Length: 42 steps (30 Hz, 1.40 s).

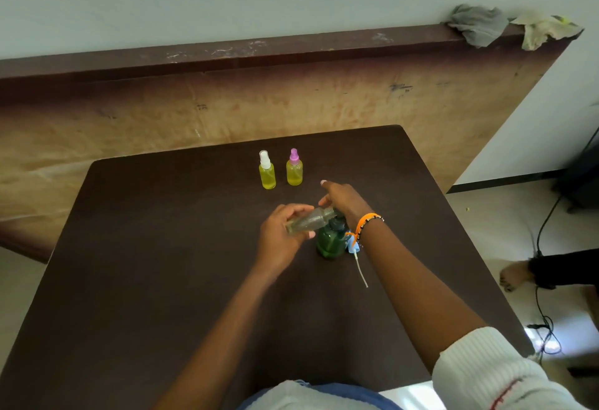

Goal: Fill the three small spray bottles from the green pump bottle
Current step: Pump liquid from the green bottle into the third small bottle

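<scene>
Dark brown table (162,247) fills the view in front of you, with a worn tan board and a pale wall behind it; two crumpled rags (479,25) sit on the board's top edge at the far right. Toward the far side of the table, two small spray bottles stand upright side by side, both holding yellow liquid: the white-capped bottle (267,170) on the left and the pink-capped bottle (294,168) just beside it on the right. Nearer you, your left hand (282,238) grips the uncapped third bottle (308,221), tilted almost flat with its neck pointing at the green pump bottle (330,242). Your right hand (343,199) rests on top of the pump head with the fingers fairly straight. A blue sprayer cap with its dip tube (358,260) lies on the table just right of the green bottle. An orange bracelet (368,220) circles your right wrist.
</scene>
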Each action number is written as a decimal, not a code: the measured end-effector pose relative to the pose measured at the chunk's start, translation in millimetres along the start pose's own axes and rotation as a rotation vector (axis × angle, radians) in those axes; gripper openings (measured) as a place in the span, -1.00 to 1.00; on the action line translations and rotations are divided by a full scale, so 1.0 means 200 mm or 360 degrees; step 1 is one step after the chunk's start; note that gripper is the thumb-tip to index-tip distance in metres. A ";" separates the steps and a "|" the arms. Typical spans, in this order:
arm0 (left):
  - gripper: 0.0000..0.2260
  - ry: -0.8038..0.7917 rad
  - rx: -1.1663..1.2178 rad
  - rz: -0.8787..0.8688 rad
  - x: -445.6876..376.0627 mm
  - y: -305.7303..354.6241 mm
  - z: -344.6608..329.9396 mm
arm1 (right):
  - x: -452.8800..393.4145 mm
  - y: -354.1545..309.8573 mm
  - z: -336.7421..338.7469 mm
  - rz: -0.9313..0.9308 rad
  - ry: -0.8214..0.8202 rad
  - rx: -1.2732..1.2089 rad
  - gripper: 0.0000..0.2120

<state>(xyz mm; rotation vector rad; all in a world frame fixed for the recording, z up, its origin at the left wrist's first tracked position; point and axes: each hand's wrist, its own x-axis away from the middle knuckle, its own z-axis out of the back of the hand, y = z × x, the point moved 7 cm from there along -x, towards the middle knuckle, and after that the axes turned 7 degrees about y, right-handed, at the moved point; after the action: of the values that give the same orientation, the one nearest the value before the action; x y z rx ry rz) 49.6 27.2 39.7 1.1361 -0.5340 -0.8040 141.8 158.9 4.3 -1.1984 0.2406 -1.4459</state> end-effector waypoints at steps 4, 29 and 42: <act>-0.60 -0.0004 0.0014 0.0001 0.00 -0.01 -0.01 | -0.01 0.01 0.01 0.0021 0.0094 -0.0065 -0.52; -0.61 0.0000 0.0020 0.0085 0.00 -0.03 -0.04 | 0.02 0.01 0.03 0.0038 0.0326 -0.0083 -0.37; -0.62 0.0001 0.0040 0.0101 0.01 -0.02 -0.03 | 0.01 0.00 0.05 0.0090 0.0302 0.0051 -0.58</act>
<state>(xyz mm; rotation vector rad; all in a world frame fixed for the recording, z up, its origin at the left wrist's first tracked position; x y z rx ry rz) 54.2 28.6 34.0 1.1373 -0.5783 -0.7441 149.8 162.4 10.8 -1.0217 0.3771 -1.5092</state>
